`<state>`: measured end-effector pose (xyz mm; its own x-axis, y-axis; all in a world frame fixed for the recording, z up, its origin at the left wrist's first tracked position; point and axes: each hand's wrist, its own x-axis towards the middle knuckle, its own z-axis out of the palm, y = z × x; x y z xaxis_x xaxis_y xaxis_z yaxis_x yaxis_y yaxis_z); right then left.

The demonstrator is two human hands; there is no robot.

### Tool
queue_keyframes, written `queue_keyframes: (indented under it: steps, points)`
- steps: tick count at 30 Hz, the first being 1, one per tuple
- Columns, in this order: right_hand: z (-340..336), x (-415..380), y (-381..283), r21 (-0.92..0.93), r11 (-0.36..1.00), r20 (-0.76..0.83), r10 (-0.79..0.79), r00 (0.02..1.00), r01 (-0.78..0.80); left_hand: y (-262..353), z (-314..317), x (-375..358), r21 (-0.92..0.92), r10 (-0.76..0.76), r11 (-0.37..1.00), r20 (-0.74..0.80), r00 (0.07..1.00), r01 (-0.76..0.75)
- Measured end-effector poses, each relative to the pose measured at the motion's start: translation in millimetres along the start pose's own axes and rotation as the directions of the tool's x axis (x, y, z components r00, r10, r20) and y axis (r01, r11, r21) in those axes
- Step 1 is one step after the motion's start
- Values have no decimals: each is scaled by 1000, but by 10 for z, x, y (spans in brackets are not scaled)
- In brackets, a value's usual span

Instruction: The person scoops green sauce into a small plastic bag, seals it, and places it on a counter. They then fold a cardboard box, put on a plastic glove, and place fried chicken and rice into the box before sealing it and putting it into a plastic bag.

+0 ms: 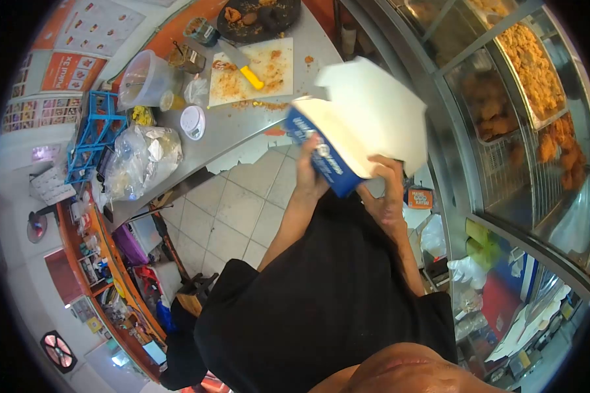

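Both my hands hold a blue and white cardboard box [364,114] in front of my chest. Its white flap stands open at the top and its blue side [324,160] carries white lettering. My left hand [310,171] grips the blue side from the left. From below, at the box's lower right corner, my right hand [388,191] holds it with fingers curled over the edge. What is inside the box is hidden.
Behind the box runs a steel counter [242,124] with a crumb-covered cutting board [269,62], a yellow-handled knife [246,69], a dark plate of fried pieces [259,16], a plastic jug [144,78], a blue crate [92,134] and plastic bags [141,157]. A glass display case of fried chicken [531,65] stands right.
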<state>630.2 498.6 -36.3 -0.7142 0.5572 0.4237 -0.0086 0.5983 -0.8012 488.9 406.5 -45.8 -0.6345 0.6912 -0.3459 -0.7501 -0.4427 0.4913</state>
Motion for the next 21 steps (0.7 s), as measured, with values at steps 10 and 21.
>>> queue_keyframes:
  steps: [10,21]
  points:
    - [647,-533,281,-35,822,252,558,791,-569,1,-780,-675,-260,-55,963,44,998,65]
    - [1508,-1594,1837,274,556,172,774,609,-785,1353,-2552,111,593,701,706,-507,502,-387]
